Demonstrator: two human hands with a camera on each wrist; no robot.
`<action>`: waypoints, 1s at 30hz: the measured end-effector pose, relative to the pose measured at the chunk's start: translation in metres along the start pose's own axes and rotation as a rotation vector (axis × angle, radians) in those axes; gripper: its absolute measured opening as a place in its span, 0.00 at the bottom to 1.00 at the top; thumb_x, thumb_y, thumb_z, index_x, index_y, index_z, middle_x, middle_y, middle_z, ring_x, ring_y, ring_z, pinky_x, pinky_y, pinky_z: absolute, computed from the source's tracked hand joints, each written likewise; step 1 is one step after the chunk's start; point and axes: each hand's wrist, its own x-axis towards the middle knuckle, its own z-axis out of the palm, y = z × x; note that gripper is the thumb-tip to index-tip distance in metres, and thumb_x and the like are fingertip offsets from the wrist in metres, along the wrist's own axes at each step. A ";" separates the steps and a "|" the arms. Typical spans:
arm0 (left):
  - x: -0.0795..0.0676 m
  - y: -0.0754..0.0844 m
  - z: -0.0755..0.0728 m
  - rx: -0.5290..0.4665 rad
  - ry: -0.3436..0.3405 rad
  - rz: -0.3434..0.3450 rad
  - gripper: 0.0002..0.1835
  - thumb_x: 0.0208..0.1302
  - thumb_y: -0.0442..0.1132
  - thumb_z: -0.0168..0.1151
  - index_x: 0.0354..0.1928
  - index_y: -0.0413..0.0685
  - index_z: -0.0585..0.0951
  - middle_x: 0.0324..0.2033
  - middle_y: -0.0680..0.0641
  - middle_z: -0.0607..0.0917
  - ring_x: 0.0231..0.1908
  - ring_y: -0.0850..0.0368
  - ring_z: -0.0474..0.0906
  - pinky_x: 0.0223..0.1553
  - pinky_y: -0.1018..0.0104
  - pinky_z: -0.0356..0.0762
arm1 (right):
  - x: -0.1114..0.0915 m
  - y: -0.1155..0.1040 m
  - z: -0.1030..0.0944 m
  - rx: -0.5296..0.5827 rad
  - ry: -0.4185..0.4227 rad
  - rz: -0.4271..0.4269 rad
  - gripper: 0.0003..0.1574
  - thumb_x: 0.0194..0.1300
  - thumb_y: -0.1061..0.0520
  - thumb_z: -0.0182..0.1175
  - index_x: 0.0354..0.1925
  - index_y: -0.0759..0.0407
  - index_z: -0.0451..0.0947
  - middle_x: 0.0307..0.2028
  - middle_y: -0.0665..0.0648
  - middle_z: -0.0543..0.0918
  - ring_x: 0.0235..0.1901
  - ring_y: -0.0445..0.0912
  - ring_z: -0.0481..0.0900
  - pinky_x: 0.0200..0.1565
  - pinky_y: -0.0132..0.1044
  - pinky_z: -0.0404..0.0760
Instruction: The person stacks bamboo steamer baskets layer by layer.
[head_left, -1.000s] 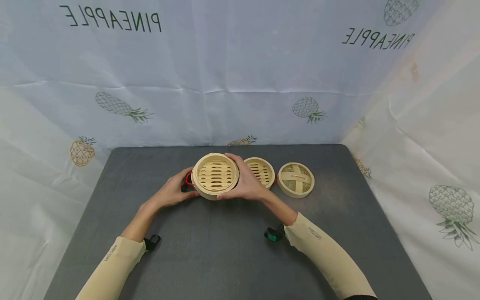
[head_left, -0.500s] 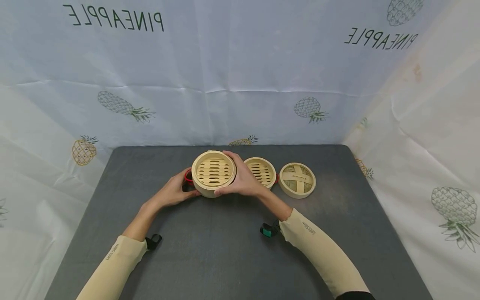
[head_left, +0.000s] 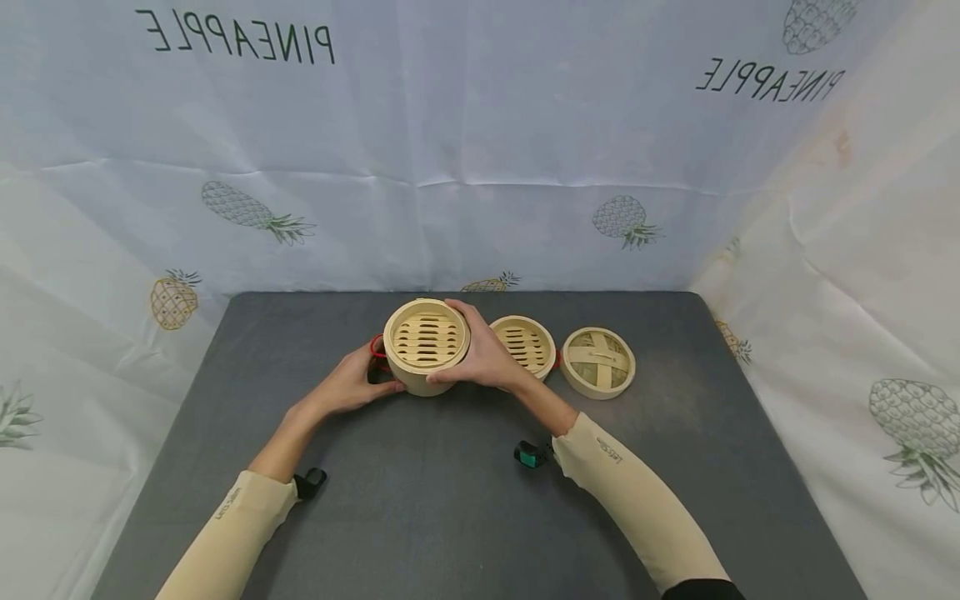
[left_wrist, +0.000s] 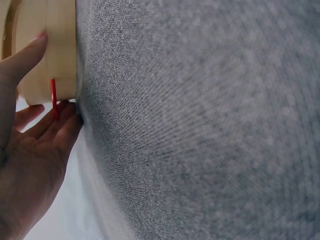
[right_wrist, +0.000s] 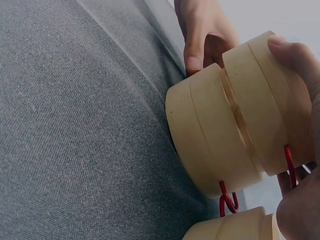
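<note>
Two round bamboo steamer baskets stand one over the other at the back middle. My right hand grips the upper steamer basket, whose slatted floor faces up. In the right wrist view it sits slightly tilted over the lower steamer basket, with a dark seam between them. My left hand holds the lower basket at its left side, thumb on the wall and fingers by the red handle. Both baskets carry red side handles. The far fingers of my right hand are hidden behind the upper basket.
A third slatted steamer basket stands just right of the stack, partly behind my right hand. Beyond it lies a woven bamboo lid with crossed bands. The grey table ends at a pineapple-print curtain.
My right hand has shifted the upper basket slightly left and back over the lower one, so more of the stacked walls shows. The left hand has stayed nearly in place.
</note>
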 end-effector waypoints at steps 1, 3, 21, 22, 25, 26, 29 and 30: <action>0.000 0.000 0.000 0.004 0.002 0.000 0.45 0.67 0.39 0.80 0.80 0.37 0.66 0.66 0.34 0.82 0.60 0.38 0.87 0.60 0.41 0.87 | 0.000 0.000 0.000 -0.003 -0.001 0.001 0.81 0.48 0.50 0.89 0.87 0.45 0.50 0.78 0.59 0.65 0.76 0.56 0.71 0.77 0.61 0.72; 0.000 0.001 0.000 0.007 0.003 -0.005 0.46 0.66 0.39 0.80 0.80 0.37 0.66 0.66 0.33 0.82 0.60 0.38 0.87 0.60 0.41 0.87 | 0.001 0.001 0.000 -0.007 -0.002 0.007 0.81 0.47 0.49 0.89 0.87 0.44 0.50 0.78 0.59 0.65 0.76 0.56 0.71 0.78 0.61 0.72; -0.001 -0.003 0.002 -0.013 0.002 -0.032 0.50 0.66 0.39 0.80 0.84 0.41 0.61 0.70 0.34 0.80 0.64 0.38 0.84 0.65 0.39 0.84 | 0.011 0.003 0.000 -0.011 -0.033 0.033 0.81 0.49 0.51 0.89 0.88 0.45 0.48 0.79 0.59 0.64 0.76 0.55 0.71 0.77 0.59 0.73; -0.002 -0.003 0.002 -0.014 0.003 -0.029 0.50 0.66 0.39 0.80 0.84 0.41 0.61 0.70 0.34 0.80 0.64 0.38 0.84 0.65 0.39 0.84 | 0.011 0.003 -0.001 -0.011 -0.037 0.033 0.81 0.49 0.51 0.89 0.88 0.45 0.48 0.79 0.59 0.64 0.76 0.55 0.70 0.78 0.59 0.72; -0.002 -0.004 0.002 -0.021 0.006 -0.025 0.50 0.67 0.39 0.80 0.84 0.41 0.62 0.70 0.34 0.79 0.64 0.38 0.84 0.66 0.39 0.83 | 0.012 0.003 -0.001 -0.009 -0.050 0.034 0.81 0.49 0.49 0.89 0.88 0.45 0.48 0.79 0.59 0.64 0.77 0.55 0.69 0.78 0.59 0.72; -0.002 -0.004 0.002 -0.023 0.007 -0.026 0.50 0.67 0.39 0.80 0.84 0.41 0.62 0.70 0.34 0.79 0.64 0.38 0.84 0.67 0.39 0.83 | 0.012 0.004 -0.002 -0.009 -0.053 0.034 0.81 0.49 0.47 0.89 0.88 0.45 0.48 0.80 0.59 0.63 0.77 0.55 0.69 0.78 0.59 0.71; -0.002 -0.005 0.003 -0.028 0.004 -0.035 0.49 0.67 0.40 0.79 0.84 0.41 0.62 0.71 0.34 0.79 0.66 0.37 0.83 0.68 0.38 0.82 | 0.012 0.004 -0.002 -0.004 -0.063 0.035 0.82 0.49 0.43 0.89 0.88 0.46 0.48 0.80 0.59 0.63 0.78 0.56 0.69 0.79 0.60 0.71; -0.002 -0.005 0.002 -0.030 0.002 -0.039 0.49 0.68 0.40 0.79 0.84 0.41 0.61 0.71 0.34 0.79 0.66 0.37 0.82 0.69 0.38 0.82 | 0.012 0.005 -0.003 -0.004 -0.066 0.035 0.82 0.49 0.42 0.89 0.88 0.46 0.48 0.80 0.59 0.63 0.78 0.56 0.69 0.79 0.60 0.71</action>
